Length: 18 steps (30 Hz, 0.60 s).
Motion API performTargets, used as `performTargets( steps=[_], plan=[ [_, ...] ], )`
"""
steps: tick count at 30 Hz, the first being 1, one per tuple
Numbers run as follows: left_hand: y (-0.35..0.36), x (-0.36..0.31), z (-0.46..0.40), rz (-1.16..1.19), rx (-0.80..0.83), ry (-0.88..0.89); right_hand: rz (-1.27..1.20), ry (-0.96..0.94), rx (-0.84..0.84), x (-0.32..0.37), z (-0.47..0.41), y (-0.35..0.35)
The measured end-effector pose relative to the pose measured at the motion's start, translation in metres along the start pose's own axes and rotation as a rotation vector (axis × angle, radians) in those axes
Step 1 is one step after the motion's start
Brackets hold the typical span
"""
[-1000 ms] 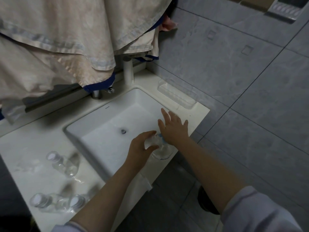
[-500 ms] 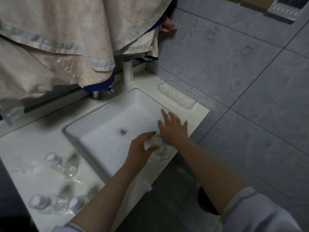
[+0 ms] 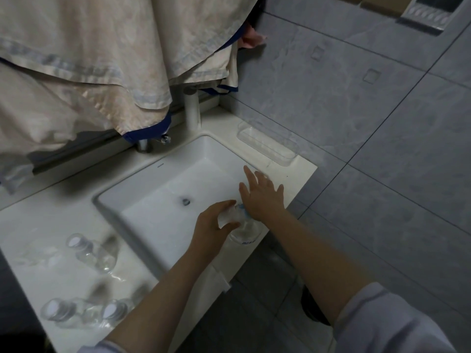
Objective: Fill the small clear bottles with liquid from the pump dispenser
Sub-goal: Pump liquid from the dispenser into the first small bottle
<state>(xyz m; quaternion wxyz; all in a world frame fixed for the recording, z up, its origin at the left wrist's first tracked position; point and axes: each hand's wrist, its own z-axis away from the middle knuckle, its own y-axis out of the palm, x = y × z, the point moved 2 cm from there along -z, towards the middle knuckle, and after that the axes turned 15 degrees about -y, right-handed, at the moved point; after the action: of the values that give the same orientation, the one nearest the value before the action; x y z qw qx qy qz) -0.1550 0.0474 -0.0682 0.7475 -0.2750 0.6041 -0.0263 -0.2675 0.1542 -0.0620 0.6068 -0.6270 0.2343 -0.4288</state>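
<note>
Your left hand (image 3: pixel 212 221) has its fingers (image 3: pixel 226 204) curled round a small clear bottle (image 3: pixel 227 216), held up against the pump dispenser (image 3: pixel 245 231) at the near right corner of the sink (image 3: pixel 142 179). Your right hand (image 3: pixel 263 197) lies flat on the pump head, fingers straight and spread, gripping nothing, so it looks like a pressing stroke.

Risks from here:
- Spout and bottle mouth are hidden under your hands, so alignment can't be checked. The neck looks narrow; if it sits off the spout, liquid will run down your fingers and the bottle wall.
- The dispenser stands right on the near edge of the tabletop (image 3: pixel 46 225). A flat-palm push angled toward you could tip it or slide it off onto the floor.
- Only your left hand steadies the bottle. Wet plastic plus a hard push could make it slip into the basin.
- Clear bottle in dim light: fill level is hard to read, so overfilling is likely if you keep pumping blind.
- 3 more capped bottles are on the left tabletop: 1 upright bottle (image 3: pixel 93 253) further back, and 2 near bottles (image 3: pixel 84 312) close to the near edge. An elbow swing on your way back could knock them off.
</note>
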Motion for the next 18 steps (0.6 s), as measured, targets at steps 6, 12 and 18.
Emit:
performTargets(
  steps=[6,12,18],
  plan=[
    [-0.006,-0.004,-0.001,-0.006,-0.005,0.034,0.067,-0.038,-0.070,0.000,-0.003,-0.013],
    [-0.004,0.001,-0.001,-0.015,-0.016,0.037,-0.008,-0.003,-0.033,-0.001,0.000,-0.001],
    [-0.004,0.001,0.002,-0.022,-0.017,0.032,0.040,-0.027,-0.009,0.001,0.000,-0.005]
  ],
)
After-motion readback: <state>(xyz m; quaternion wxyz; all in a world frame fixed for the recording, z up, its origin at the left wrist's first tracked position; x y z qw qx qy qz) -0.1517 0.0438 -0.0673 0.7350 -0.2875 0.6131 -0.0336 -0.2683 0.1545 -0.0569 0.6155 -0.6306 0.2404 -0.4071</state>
